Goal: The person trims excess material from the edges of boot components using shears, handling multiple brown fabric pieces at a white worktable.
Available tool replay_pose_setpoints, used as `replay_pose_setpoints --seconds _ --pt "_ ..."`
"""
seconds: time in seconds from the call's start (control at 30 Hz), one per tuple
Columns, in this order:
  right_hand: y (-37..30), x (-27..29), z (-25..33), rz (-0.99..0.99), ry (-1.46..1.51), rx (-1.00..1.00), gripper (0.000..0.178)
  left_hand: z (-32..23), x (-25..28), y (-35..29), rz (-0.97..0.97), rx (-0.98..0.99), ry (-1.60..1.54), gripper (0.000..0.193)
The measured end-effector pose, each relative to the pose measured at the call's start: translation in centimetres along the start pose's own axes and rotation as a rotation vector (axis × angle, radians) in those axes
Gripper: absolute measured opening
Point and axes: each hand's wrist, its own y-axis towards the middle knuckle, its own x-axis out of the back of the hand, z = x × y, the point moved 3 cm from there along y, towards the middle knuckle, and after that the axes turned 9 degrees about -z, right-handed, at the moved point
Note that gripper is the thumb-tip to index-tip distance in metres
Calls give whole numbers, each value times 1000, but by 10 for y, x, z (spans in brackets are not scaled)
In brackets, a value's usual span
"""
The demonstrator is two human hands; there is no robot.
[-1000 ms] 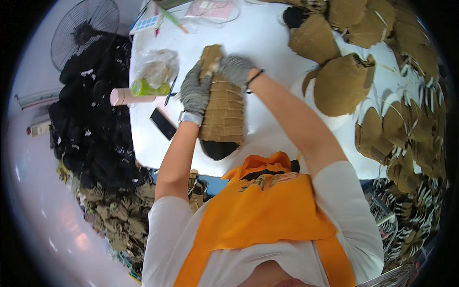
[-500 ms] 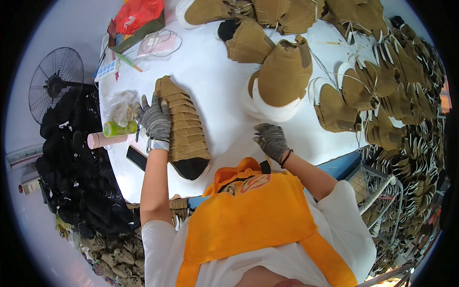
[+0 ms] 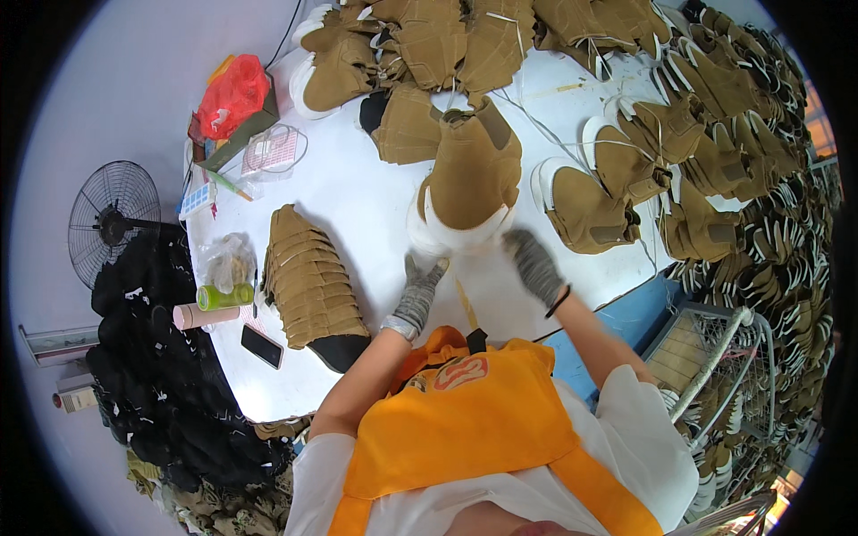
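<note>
The brown shoe (image 3: 474,174) is set upper side up on the white table (image 3: 375,210), its white-soled toe turned toward the person. Near that toe, the gloved left hand (image 3: 416,299) and right hand (image 3: 536,268) are held; whether the sole is touched by either cannot be told. Nothing is seen held in the parted left fingers; the right ones are extended toward the sole, but their spread is blurred and cannot be told. To the left, overlapping brown uppers (image 3: 308,277) are laid near a phone (image 3: 261,346). Other shoes (image 3: 585,210) are spread at right.
</note>
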Motion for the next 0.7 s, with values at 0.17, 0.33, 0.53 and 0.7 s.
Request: replay_pose_setpoints --seconds 0.17,0.33,0.53,0.7 --pt "138 87 81 -481 255 -170 25 4 -43 -39 64 81 230 76" --pt "243 70 -18 -396 -239 156 41 -3 -54 -17 118 203 148 79" --pt "164 74 32 -66 -33 -302 47 -7 -43 -4 192 160 -297 65" --pt "38 52 -33 -128 110 -438 28 -107 -18 60 279 -252 -253 62"
